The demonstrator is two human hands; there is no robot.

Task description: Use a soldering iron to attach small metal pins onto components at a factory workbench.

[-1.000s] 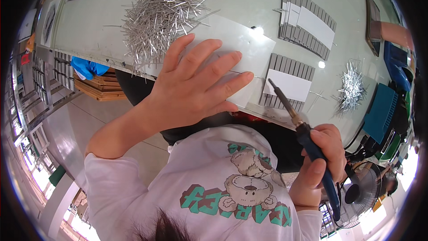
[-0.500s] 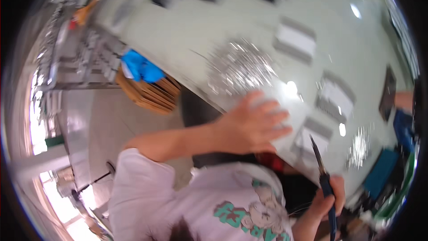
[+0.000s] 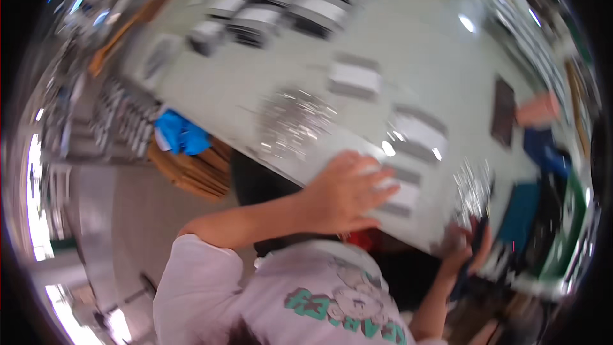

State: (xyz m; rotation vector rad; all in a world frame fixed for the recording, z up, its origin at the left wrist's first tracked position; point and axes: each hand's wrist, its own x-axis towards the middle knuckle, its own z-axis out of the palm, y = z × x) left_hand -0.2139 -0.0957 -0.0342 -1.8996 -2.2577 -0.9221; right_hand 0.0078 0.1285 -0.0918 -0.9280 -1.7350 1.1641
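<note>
**Left hand spread on a white card block at the table edge**

A white card block (image 3: 401, 193) with dark comb-like strips along its sides is seen lying near the front edge of the pale green table (image 3: 440, 57), just in from the rim. It is partly covered by the left hand (image 3: 345, 195), which is laid flat on it with the fingers spread and nothing clasped. The forearm is stretched in from the lower left, above a white shirt with a green print (image 3: 332, 300).

The right hand (image 3: 463, 249) is found at the table edge to the right of the block, and it is closed around a dark slim tool (image 3: 477, 233); the tool is blurred, so its kind cannot be told. Just above that hand a small heap of shiny metal pins (image 3: 474, 185) is seen on the table.

Further in, a larger heap of metal pins (image 3: 294, 121) is spread to the upper left of the left hand. More white blocks with dark strips are laid beyond it: one (image 3: 415, 134) just behind the covered block, another (image 3: 354, 80) farther back, and a row of them (image 3: 300, 0) along the far side. Under the table's left end a blue cloth (image 3: 181, 134) is rested on a brown wooden stack (image 3: 191, 169). The whole view is smeared by motion.
</note>
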